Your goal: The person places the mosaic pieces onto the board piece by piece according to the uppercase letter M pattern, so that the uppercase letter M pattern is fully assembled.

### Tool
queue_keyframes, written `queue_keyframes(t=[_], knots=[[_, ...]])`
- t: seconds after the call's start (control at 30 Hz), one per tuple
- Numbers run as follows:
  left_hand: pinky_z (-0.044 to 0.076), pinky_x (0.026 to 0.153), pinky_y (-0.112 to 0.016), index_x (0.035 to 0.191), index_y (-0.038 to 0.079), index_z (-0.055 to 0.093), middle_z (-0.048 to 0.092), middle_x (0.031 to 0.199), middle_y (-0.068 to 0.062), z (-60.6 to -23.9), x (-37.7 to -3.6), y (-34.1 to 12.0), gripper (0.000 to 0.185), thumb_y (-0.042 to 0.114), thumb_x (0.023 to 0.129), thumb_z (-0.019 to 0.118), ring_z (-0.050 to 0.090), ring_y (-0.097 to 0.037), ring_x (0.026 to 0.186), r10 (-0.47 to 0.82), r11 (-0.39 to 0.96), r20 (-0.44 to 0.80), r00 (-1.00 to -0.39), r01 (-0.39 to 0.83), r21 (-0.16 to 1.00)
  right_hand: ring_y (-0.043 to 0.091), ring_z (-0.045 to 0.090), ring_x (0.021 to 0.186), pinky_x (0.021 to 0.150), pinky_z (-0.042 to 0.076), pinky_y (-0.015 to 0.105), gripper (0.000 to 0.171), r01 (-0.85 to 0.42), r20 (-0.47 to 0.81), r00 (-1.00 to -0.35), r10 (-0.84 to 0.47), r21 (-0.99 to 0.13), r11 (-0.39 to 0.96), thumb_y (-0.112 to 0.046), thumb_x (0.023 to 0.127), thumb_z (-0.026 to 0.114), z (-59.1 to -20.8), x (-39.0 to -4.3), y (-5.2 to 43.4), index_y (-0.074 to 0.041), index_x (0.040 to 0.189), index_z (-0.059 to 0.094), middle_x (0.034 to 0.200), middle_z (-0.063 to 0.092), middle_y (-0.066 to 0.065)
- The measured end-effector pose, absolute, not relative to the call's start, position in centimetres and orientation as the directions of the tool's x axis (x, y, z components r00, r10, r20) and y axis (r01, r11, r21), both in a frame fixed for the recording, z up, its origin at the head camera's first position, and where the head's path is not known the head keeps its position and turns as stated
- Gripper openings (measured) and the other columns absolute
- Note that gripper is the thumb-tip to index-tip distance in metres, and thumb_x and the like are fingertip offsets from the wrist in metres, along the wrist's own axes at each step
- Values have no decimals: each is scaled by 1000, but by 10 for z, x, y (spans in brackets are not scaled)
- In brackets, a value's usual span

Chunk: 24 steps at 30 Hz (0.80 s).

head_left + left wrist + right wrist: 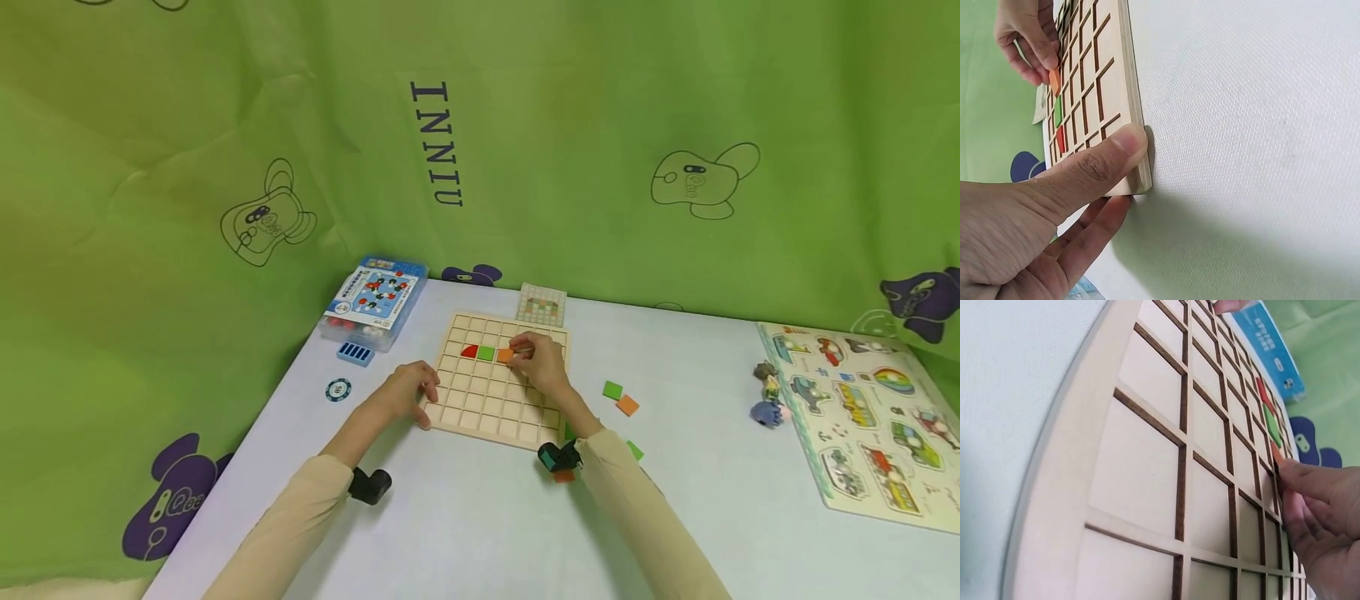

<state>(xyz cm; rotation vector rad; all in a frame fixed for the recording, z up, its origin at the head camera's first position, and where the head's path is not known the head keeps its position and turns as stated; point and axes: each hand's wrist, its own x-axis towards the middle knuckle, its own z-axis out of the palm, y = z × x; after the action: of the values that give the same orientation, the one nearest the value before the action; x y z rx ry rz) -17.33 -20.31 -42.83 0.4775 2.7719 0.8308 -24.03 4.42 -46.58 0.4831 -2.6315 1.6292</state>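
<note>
Head view: the right hand (542,367) pinches an orange square tile (505,355), right beside a green square tile (486,353) on the wooden grid board (480,402)! Left wrist: the left hand (1030,215) grips the board's corner. Right wrist: the red tile (1264,394) lines up too.

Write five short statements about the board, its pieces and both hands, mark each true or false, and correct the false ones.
1. The right hand holds an orange piece. True.
2. On the board, the green piece sits between the red piece and the orange piece. True.
3. The left hand lies flat on the board's middle. False: it holds the board at its near left corner.
4. The patterned card is at the board's far side. True.
5. The round chip lies on the board. False: it lies on the table, to the left of the board.
</note>
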Motion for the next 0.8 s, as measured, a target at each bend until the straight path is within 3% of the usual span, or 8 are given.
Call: queue_keyframes(t=[0.47,0.67,0.8], knots=[[46,91,-41,74,2,65,61,106,-11,-429,-177,-197,34,-2,51,89,57,-28,96,375,795,-114,-920,256,550,36,68,87,75,56,34,31,-224,140,-961,-238,-901,372,9,77,72,-465,-239,55,11,107,63,101,67,25],[46,93,-42,74,1,65,61,107,-13,-429,-176,-198,33,-2,51,89,58,-30,99,370,795,-116,-922,249,554,36,67,92,77,56,35,33,-189,116,-968,-222,-919,347,6,80,71,-456,-227,87,9,112,62,107,65,25],[47,91,-41,73,1,65,61,106,-13,-430,-176,-201,33,-3,51,89,58,-29,96,357,798,-113,-927,240,552,34,66,93,79,54,28,32,-188,120,-972,-202,-913,362,4,82,71,-452,-217,122,7,112,62,109,65,25]])
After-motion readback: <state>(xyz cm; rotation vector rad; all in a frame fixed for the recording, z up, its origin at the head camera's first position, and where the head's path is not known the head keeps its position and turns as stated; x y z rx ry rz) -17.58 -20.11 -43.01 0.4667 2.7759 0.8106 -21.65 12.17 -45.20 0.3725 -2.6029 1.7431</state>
